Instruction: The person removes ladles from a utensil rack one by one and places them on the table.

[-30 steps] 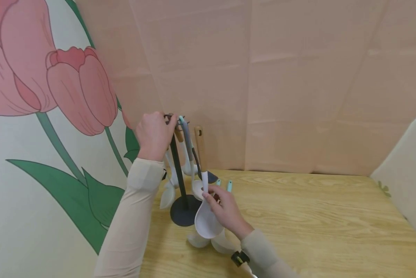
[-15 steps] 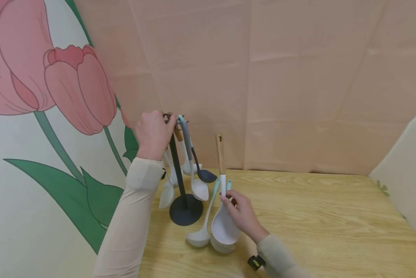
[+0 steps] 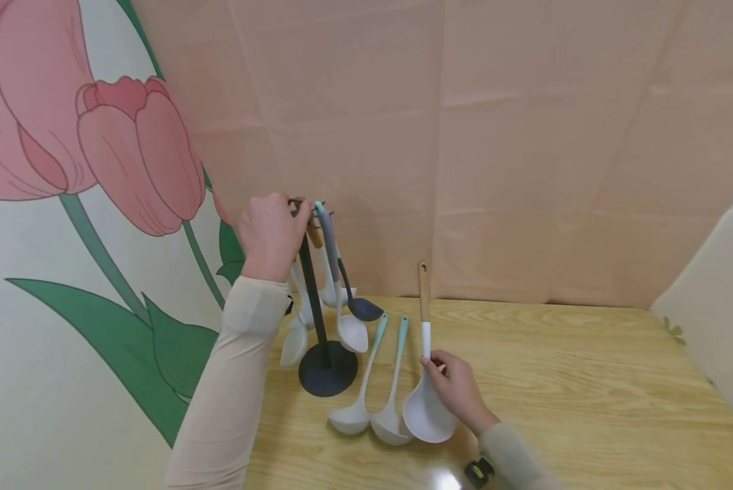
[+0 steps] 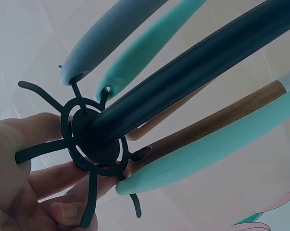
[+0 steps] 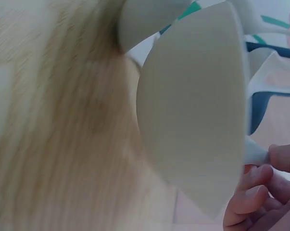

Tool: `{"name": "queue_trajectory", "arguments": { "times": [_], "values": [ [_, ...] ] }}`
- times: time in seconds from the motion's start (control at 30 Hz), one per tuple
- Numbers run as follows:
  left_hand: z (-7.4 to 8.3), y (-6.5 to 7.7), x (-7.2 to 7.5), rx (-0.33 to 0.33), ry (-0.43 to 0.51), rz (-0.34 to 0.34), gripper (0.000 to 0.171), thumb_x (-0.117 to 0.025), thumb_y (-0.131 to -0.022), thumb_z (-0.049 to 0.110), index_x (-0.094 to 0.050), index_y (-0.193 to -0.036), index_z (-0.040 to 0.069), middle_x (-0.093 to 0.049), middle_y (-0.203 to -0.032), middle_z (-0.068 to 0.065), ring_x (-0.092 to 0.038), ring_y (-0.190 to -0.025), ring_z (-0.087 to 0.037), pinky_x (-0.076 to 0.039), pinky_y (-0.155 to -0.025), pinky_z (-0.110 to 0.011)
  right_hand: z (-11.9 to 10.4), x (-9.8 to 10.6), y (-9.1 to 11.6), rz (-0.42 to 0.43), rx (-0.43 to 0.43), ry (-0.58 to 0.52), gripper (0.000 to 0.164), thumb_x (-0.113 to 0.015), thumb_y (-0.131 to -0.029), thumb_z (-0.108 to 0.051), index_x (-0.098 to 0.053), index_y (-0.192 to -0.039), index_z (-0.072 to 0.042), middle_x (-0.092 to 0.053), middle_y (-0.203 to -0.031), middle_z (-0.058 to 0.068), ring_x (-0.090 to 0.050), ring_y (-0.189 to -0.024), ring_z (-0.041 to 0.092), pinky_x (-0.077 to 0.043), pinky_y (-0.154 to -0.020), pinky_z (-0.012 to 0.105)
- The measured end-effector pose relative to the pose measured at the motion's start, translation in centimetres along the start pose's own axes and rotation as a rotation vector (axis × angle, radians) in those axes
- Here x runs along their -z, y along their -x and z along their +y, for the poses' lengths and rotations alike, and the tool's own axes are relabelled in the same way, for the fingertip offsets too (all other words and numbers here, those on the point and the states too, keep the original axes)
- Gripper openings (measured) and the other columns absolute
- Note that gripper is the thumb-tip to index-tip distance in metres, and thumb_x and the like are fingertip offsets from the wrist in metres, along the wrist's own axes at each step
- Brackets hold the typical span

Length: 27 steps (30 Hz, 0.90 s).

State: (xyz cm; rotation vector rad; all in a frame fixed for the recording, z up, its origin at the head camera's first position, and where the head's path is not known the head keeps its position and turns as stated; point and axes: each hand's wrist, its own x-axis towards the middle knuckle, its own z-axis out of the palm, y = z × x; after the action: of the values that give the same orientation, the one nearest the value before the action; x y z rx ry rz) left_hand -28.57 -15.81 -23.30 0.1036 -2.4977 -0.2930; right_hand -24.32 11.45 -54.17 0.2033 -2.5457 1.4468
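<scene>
At the top of a black utensil rack (image 3: 310, 272), my left hand (image 3: 272, 235) holds the hooked ring (image 4: 94, 137), thumb and fingers about its rim. Utensils with grey, teal and wooden handles hang from the hooks. My right hand (image 3: 458, 388) pinches the white neck of a ladle (image 3: 427, 415) with a wooden upper handle, its handle upright and its bowl low over the table. Up close in the right wrist view, the ladle's pale rounded bowl (image 5: 193, 110) covers part of the fingers' surroundings. Two teal-handled ladles, one at left (image 3: 350, 416) and one nearer (image 3: 391, 425), lie beside it.
The rack's round black base (image 3: 328, 371) stands on the wood-grain table (image 3: 587, 381). A dark ladle (image 3: 365, 309) and a white one (image 3: 352, 333) hang on its right side. Behind is a pinkish cloth backdrop (image 3: 525, 170); a tulip-printed panel (image 3: 121, 156) stands at left.
My right hand has carried the wooden-handled ladle rightward and lower, away from the rack, uncovering the two teal-handled ladles. My left hand has kept its place on the rack's top.
</scene>
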Motion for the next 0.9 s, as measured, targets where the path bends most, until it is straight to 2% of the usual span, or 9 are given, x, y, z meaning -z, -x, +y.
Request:
{"name": "queue_trajectory", "arguments": {
  "times": [0.17, 0.3, 0.43, 0.63, 0.9],
  "values": [
    [0.0, 0.0, 0.1, 0.012, 0.01, -0.021, 0.052, -0.057, -0.098, 0.05, -0.061, -0.066, 0.009, -0.058, -0.06, -0.006, -0.055, -0.051, -0.021, -0.037, -0.045, -0.03, 1.1, 0.6, 0.4, 0.001, -0.039, 0.06, 0.013, -0.065, -0.096, -0.012, -0.073, -0.096, -0.001, -0.069, -0.084, 0.005, -0.056, -0.072, 0.013, -0.048, -0.062, 0.026],
    [0.0, 0.1, 0.2, 0.017, 0.012, -0.031, 0.051, -0.058, -0.098, 0.05, -0.062, -0.068, 0.009, -0.06, -0.062, -0.006, -0.056, -0.052, -0.022, -0.038, -0.045, -0.03, 1.9, 0.7, 0.7, -0.039, -0.116, 0.098, 0.014, -0.065, -0.094, -0.009, -0.073, -0.094, 0.002, -0.067, -0.079, 0.005, -0.058, -0.073, 0.015, -0.049, -0.066, 0.03],
    [-0.1, 0.1, 0.2, 0.018, 0.01, -0.035, 0.052, -0.057, -0.098, 0.051, -0.063, -0.068, 0.009, -0.06, -0.063, -0.006, -0.057, -0.052, -0.022, -0.039, -0.046, -0.031, 2.4, 0.4, 0.9, -0.089, -0.209, 0.07, 0.018, -0.063, -0.095, -0.01, -0.072, -0.095, 0.006, -0.066, -0.077, 0.005, -0.057, -0.072, 0.016, -0.049, -0.063, 0.03],
    [-0.1, 0.2, 0.1, 0.018, 0.014, -0.044, 0.052, -0.057, -0.098, 0.051, -0.063, -0.069, 0.009, -0.06, -0.062, -0.006, -0.056, -0.053, -0.022, -0.039, -0.047, -0.031, 3.2, -0.2, 0.8, -0.114, -0.303, 0.023, 0.022, -0.06, -0.097, -0.013, -0.072, -0.095, 0.006, -0.067, -0.079, 0.007, -0.059, -0.074, 0.018, -0.049, -0.063, 0.03],
    [0.0, 0.2, 0.3, 0.022, 0.011, -0.053, 0.052, -0.055, -0.098, 0.052, -0.062, -0.07, 0.009, -0.058, -0.062, -0.005, -0.056, -0.053, -0.02, -0.038, -0.046, -0.03, 3.9, -0.9, 0.6, -0.115, -0.307, 0.05, 0.021, -0.062, -0.094, -0.015, -0.073, -0.089, 0.002, -0.066, -0.075, 0.005, -0.058, -0.069, 0.017, -0.047, -0.059, 0.03]
  ]
}}
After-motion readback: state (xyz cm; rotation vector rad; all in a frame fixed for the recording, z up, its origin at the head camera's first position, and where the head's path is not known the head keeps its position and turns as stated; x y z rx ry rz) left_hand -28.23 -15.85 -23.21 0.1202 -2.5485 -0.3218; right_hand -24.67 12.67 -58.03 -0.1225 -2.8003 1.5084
